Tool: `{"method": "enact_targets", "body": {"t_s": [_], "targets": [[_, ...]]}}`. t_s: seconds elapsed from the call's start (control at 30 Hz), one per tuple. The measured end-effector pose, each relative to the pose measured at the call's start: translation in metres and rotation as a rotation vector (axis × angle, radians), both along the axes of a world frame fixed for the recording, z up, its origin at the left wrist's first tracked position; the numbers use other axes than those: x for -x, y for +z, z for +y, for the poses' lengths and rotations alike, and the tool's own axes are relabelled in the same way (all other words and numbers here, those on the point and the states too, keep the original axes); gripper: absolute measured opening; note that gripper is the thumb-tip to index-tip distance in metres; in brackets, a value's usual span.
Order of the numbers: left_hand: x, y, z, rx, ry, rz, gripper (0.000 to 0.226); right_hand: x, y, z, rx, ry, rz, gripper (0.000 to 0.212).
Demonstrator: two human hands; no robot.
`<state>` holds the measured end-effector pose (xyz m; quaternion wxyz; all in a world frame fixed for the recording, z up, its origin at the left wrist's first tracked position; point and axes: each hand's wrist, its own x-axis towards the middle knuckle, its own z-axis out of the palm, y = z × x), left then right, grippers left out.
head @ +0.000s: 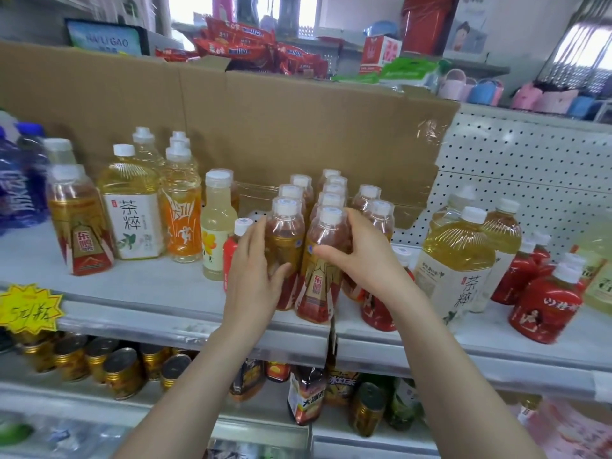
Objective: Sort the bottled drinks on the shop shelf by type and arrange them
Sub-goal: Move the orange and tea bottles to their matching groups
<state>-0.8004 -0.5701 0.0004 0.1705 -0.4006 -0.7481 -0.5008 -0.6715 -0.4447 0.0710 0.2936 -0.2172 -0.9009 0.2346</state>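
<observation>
**Both hands on the amber block, mid-shelf**

Looking down on the white shelf (159, 303), crowded with mixed drinks against a cardboard backing (298, 127). Spotting the left tea bottle (132, 210) toward the left end and the right tea bottle (453, 263) toward the right end: big, square, full, surely the heaviest lifts here, and best taken low round the body. Closing in on the amber block (328, 200), several rows deep, running from the middle of the front edge back to the cardboard. Passing the red bottles (543, 303) near the right front edge, apparently not yet grouped.

Gripping the front-left amber bottle (286, 233) with the left hand (255, 270), fingers curled round its side and thumb across the front. Clamping the front-right amber bottle (318, 286) at the shoulder with the right hand (361, 256), thumb in front and fingers wrapped behind.

Judging these full, so fairly weighty for their size. Stiff plastic, slick film labels, narrow bases: easy to knock into neighbours. Safest held at mid-body or shoulder, never by the small white caps (331, 215).
</observation>
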Motion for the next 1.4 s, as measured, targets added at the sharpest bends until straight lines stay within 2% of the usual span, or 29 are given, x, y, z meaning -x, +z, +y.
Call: {"method": "enact_targets", "body": {"t_s": [0.07, 0.13, 0.2, 0.3, 0.37, 0.5, 0.6, 0.7, 0.9, 1.07, 1.2, 1.33, 1.4], "targets": [[0.003, -0.005, -0.006, -0.025, 0.039, 0.019, 0.069, -0.01, -0.007, -0.002, -0.091, -0.072, 0.033, 0.065], [0.007, -0.01, -0.014, -0.064, 0.091, -0.02, 0.064, -0.025, -0.017, -0.004, -0.208, -0.204, 0.133, 0.063], [0.018, -0.015, -0.019, -0.058, 0.12, -0.112, 0.069, -0.039, -0.032, -0.002, -0.283, -0.339, 0.167, 0.059], [0.033, -0.018, -0.02, 0.029, 0.109, -0.242, 0.077, -0.045, -0.058, -0.001, -0.209, -0.481, 0.022, 0.072], [0.038, -0.018, -0.018, 0.06, 0.101, -0.284, 0.077, -0.041, -0.069, -0.004, -0.152, -0.526, 0.032, 0.079], [0.046, -0.015, -0.02, 0.108, 0.101, -0.31, 0.077, -0.041, -0.07, -0.007, -0.064, -0.545, 0.186, 0.091], [0.052, -0.016, -0.025, 0.121, 0.103, -0.302, 0.081, -0.038, -0.076, -0.011, 0.016, -0.517, 0.186, 0.092], [0.05, -0.016, -0.032, 0.086, 0.072, -0.331, 0.08, -0.035, -0.09, -0.017, 0.146, -0.469, 0.174, 0.092], [0.041, -0.008, -0.055, -0.08, -0.01, -0.434, 0.075, -0.036, -0.086, -0.013, 0.243, -0.499, 0.226, 0.093], [0.011, 0.005, -0.077, -0.213, -0.217, -0.491, 0.072, -0.067, -0.076, -0.03, 0.273, -0.467, 0.4, 0.09], [-0.03, 0.003, -0.078, -0.166, -0.377, -0.553, 0.089, -0.11, -0.072, -0.047, 0.358, -0.453, 0.516, 0.082], [-0.083, 0.0, -0.062, -0.117, -0.517, -0.588, 0.069, -0.159, -0.08, -0.049, 0.394, -0.47, 0.564, 0.068], [-0.112, 0.0, -0.049, -0.089, -0.578, -0.604, 0.066, -0.185, -0.083, -0.044, 0.405, -0.487, 0.594, 0.065]]}}
